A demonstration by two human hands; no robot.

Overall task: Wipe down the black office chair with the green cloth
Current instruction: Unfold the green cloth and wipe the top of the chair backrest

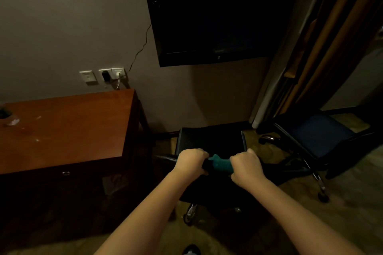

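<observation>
The black office chair (211,141) stands just in front of me with its seat facing the wall and its backrest top nearest me. My left hand (191,161) is closed around the top edge of the backrest. My right hand (245,166) grips the same edge a little to the right, pressing the green cloth (219,164) onto it. Only a bunched teal part of the cloth shows between my hands. The chair's lower back and base are dark; one castor (189,214) shows below.
A brown wooden desk (66,130) stands close on the left, with wall sockets (103,75) above it. A dark TV (217,16) hangs on the wall ahead. A second chair with a blue seat (317,136) stands at the right by curtains (323,37).
</observation>
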